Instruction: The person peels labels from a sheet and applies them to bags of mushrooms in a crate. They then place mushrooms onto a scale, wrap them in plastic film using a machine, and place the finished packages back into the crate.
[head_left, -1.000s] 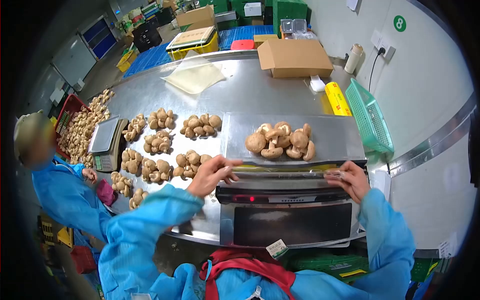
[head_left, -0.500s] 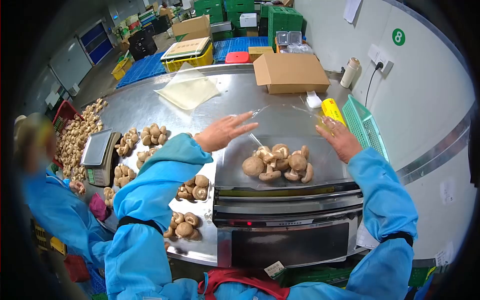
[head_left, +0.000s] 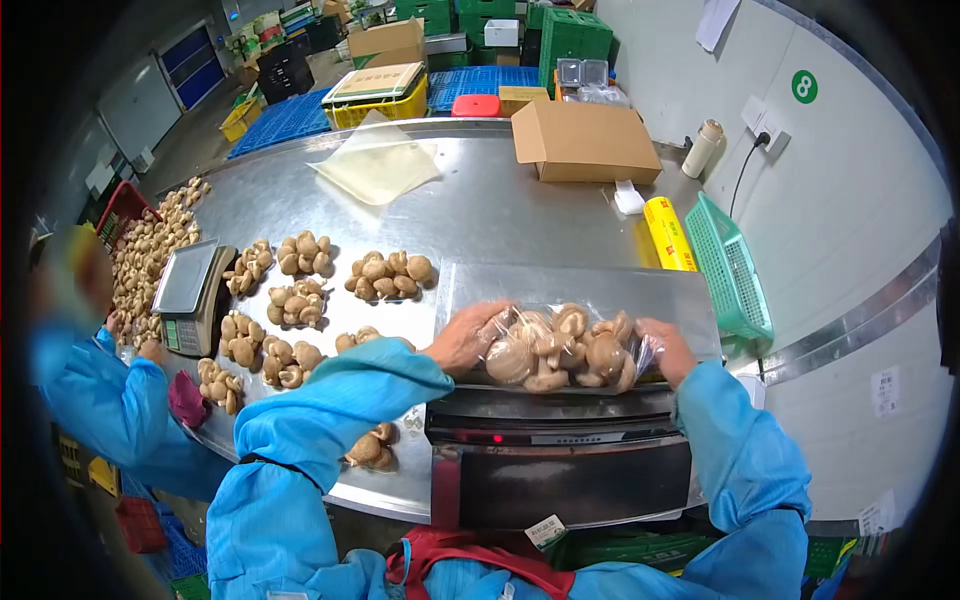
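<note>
Shiitake mushrooms (head_left: 570, 345) sit in a pile under clear cling film (head_left: 535, 318) on the front of the metal wrapping machine (head_left: 565, 285). My left hand (head_left: 470, 338) is closed on the left end of the film-covered pack, fingers against the plastic. At the opposite end my right hand (head_left: 667, 350) grips bunched film, its fingers partly hidden behind the pack. Any tray beneath the mushrooms is hard to make out. Behind my right hand lies a yellow roll (head_left: 668, 232).
Several mushroom portions (head_left: 390, 275) stand to the left, near a weighing scale (head_left: 188, 285) and a loose mushroom heap (head_left: 150, 260). A co-worker's blue sleeve (head_left: 130, 400) is at far left. A cardboard box (head_left: 585, 142) and a green basket (head_left: 735, 270) lie beyond.
Both hands have come down and toward me from above the mushrooms, bringing the film over them. They now hold the pack's two ends. The view has shifted slightly.
</note>
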